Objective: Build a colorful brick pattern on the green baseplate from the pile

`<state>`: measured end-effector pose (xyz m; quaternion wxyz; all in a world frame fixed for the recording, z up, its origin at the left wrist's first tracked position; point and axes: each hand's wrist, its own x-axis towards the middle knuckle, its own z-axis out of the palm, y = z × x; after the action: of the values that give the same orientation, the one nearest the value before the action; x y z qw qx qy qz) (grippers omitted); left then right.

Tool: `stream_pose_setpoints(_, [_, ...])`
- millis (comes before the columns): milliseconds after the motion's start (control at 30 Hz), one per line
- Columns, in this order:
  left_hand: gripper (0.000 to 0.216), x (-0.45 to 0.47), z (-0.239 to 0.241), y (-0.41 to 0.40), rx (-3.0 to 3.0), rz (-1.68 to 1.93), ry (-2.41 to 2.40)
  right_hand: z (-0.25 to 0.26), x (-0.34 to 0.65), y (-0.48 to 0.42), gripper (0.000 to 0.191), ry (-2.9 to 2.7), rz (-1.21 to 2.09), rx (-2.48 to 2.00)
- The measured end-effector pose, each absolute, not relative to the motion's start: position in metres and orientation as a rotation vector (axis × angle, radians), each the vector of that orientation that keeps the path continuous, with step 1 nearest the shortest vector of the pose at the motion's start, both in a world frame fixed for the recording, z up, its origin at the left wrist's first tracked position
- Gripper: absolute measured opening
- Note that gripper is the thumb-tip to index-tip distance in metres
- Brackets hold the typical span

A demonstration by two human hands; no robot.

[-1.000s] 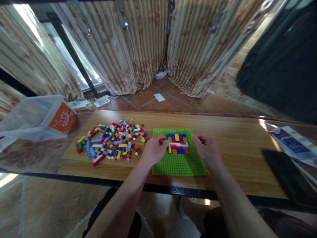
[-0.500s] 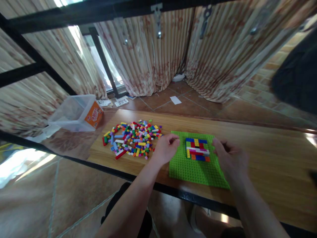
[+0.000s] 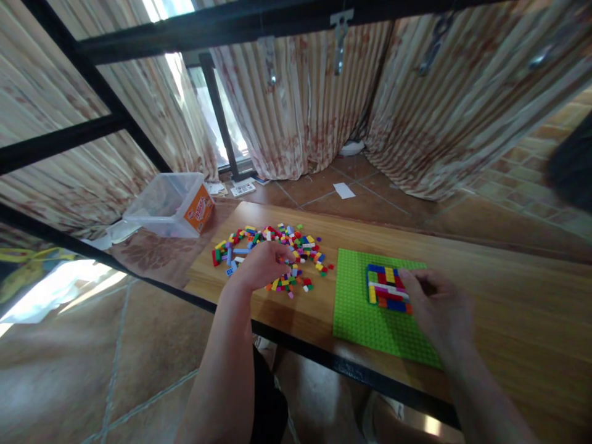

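Observation:
A green baseplate [image 3: 365, 314] lies on the wooden table [image 3: 509, 296] with a small block of coloured bricks [image 3: 386, 285] built on it. My right hand [image 3: 437, 308] rests on the plate's right side, fingers curled beside that block. Whether it holds anything is hidden. A heap of loose coloured bricks [image 3: 296, 246] lies left of the plate. My left hand [image 3: 259, 265] hovers over the heap with its fingers bent down into the bricks.
A clear plastic tub with an orange label [image 3: 171, 213] stands off the table's far left corner on a patterned surface. Black metal bars [image 3: 92, 123] cross the upper view. Striped curtains hang behind, above a tiled floor. The table's front edge is black.
My left hand has left the baseplate and moved left onto the loose brick heap. The right hand stays by the built block. The view has swung left.

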<state>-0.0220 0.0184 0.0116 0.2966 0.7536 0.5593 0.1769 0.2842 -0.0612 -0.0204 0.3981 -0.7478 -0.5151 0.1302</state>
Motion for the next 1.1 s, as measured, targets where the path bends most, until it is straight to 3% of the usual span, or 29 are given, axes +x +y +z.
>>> stream_pose_setpoints(267, [0.014, -0.028, 0.007, 0.015, 2.115, 0.333, 1.685, -0.019, 0.282, -0.061, 0.035, -1.354, 0.296, -1.851])
stream_pose_setpoints(567, [0.008, 0.015, 0.014, 0.007, 2.043, 0.672, 1.246, -0.014, 0.291, -0.063, 0.031, -1.262, 0.289, -1.817])
stream_pose_setpoints(800, [0.006, 0.099, -0.004, -0.025, 2.035, 0.731, 0.994, -0.006, 0.28, -0.073, 0.027, -1.615, 0.617, -1.58])
stream_pose_setpoints(1100, [0.006, 0.117, -0.025, -0.041, 2.101, 0.72, 0.932, -0.007, 0.295, -0.082, 0.025, -1.767, 0.92, -1.481])
